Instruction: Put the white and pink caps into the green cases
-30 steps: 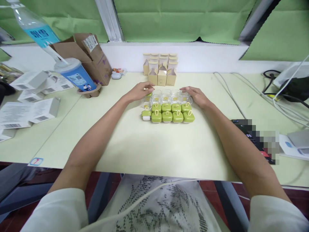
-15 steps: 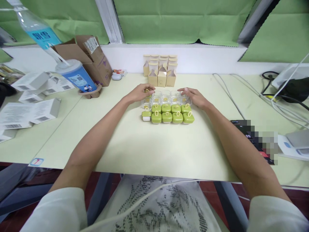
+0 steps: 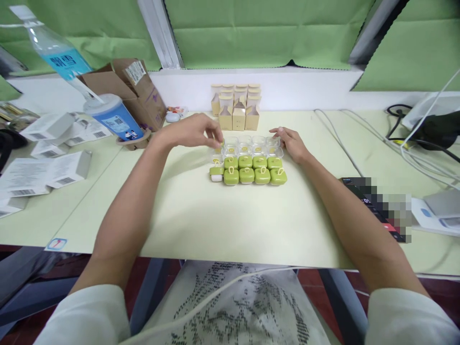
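Observation:
Several small green cases (image 3: 255,170) with yellow loops sit in two rows on the pale table (image 3: 233,225), with clear plastic boxes (image 3: 251,143) behind them. My left hand (image 3: 192,132) is lifted above the table at the left end of the clear boxes, its fingertips pinched on a small green and yellow piece. My right hand (image 3: 292,142) rests against the right end of the clear boxes with its fingers curled. Small beige cartons (image 3: 237,108) stand further back by the wall.
A blue cup (image 3: 115,117) with a straw, a tilted water bottle (image 3: 57,50) and a brown cardboard box (image 3: 134,88) stand at the left, with white printed boxes (image 3: 46,167) nearby. Cables (image 3: 359,139) cross the table at the right, beside a dark device (image 3: 377,206).
My left hand has risen off the clear boxes and drawn a little to the left, fingertips pinched. My right hand has stayed at the right end of the boxes.

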Demonstrator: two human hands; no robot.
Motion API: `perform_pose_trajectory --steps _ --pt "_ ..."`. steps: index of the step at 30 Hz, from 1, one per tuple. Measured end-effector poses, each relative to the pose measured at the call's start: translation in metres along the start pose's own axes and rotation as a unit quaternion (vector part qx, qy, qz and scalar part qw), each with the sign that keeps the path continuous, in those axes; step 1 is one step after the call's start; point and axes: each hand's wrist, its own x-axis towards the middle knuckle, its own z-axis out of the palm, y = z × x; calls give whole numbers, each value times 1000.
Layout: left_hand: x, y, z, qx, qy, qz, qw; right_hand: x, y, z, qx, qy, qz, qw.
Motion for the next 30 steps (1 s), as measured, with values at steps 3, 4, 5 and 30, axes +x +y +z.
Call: perform_pose_trajectory --steps 3,4,5,30 --pt "-11 12 -2 53 -127 -49 989 0 1 1 6 14 4 1000" --pt "-12 14 1 61 -152 -64 984 0 0 1 5 14 5 1000" --pt "-13 16 5 62 -171 -77 980 0 0 1 3 13 5 1000" --pt "-13 45 19 52 -231 -126 963 2 6 3 -4 18 5 1000"
